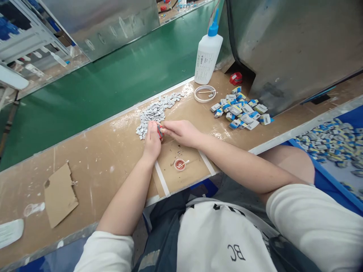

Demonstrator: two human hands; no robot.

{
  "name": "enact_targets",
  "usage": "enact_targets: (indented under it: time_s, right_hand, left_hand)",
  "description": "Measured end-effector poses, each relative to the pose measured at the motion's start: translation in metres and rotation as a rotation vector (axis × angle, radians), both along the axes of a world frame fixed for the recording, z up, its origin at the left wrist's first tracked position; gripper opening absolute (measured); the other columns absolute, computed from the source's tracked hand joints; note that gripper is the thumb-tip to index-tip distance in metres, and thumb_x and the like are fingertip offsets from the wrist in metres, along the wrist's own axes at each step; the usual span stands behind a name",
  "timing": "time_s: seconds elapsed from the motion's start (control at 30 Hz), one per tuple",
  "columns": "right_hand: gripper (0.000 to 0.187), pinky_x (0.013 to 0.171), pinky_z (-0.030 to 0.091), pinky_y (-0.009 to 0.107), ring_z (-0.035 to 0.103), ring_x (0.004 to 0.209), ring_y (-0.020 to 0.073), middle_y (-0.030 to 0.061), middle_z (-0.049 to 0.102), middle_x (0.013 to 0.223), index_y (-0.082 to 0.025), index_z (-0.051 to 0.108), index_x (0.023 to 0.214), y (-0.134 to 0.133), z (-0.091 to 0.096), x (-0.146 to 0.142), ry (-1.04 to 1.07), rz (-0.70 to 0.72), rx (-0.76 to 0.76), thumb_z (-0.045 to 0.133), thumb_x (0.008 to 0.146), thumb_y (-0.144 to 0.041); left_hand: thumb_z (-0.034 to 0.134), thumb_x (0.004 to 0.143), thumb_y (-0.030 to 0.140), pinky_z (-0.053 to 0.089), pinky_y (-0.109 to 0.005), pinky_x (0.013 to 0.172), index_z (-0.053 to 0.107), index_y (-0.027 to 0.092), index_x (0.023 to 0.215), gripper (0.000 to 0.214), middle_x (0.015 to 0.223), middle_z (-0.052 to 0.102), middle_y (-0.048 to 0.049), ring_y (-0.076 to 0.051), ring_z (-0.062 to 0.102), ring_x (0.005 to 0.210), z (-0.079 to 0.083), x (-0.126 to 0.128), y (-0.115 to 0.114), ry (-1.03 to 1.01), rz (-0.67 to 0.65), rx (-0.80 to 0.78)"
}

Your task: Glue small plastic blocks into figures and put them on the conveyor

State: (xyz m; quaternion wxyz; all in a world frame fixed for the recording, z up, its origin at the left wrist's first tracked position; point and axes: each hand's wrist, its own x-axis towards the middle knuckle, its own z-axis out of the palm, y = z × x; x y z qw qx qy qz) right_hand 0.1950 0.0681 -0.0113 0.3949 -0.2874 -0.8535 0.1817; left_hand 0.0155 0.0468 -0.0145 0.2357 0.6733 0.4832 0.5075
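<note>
Red piece (160,132): over the counter (113,139), beside the grey tiles (154,110).
Left hand (153,139): wrapped around the red piece, gripping it.
Right hand (183,132): fingertips at the piece; cannot tell whether they grip.
Small cup (175,165): nearer the person.

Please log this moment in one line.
left hand: holds small red-and-grey item; right hand: at item; nearby: heaped flat grey pieces

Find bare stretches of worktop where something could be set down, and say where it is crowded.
Widest: between the cardboard and the left forearm, only specks and stains showing. Smaller: between the white ring and the right hand. Crowded: the grey pieces beside the left hand, and the blue-and-yellow pieces right of the ring.
</note>
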Motion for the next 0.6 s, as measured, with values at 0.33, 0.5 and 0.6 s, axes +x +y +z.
enact_targets:
  time_s: [0.33,0.5,0.6]
  right_hand:
    - [0.06,0.067,0.032,0.02,0.039,0.069,0.0057,-0.0003,0.049,0.072,-0.012,0.048,0.074,0.017,-0.012,0.001,0.196,0.303,-0.244,0.059,0.097,-0.066]
    - [0.068,0.061,0.033,0.02,0.044,0.061,0.0061,-0.0003,0.05,0.063,-0.011,0.057,0.074,0.014,-0.014,0.001,0.149,0.269,-0.292,0.056,0.096,-0.076]
    - [0.071,0.059,0.036,0.02,0.048,0.057,0.0065,0.0002,0.053,0.063,-0.011,0.058,0.076,0.013,-0.015,0.001,0.139,0.258,-0.308,0.054,0.096,-0.078]
  left_hand:
    - [0.035,0.107,0.063,0.034,-0.026,0.05,0.049,0.021,0.091,0.047,0.069,0.044,-0.0008,-0.013,0.039,0.055,0.012,0.0,-0.005,-0.051,-0.215,-0.161]
    - [0.032,0.11,0.057,0.042,-0.027,0.057,0.052,0.02,0.091,0.046,0.079,0.049,-0.0039,-0.016,0.047,0.067,0.005,0.0,-0.004,-0.017,-0.177,-0.075]
    - [0.032,0.111,0.055,0.044,-0.027,0.062,0.052,0.02,0.09,0.046,0.082,0.05,-0.0048,-0.017,0.05,0.073,0.002,0.0,-0.002,-0.008,-0.144,-0.054]
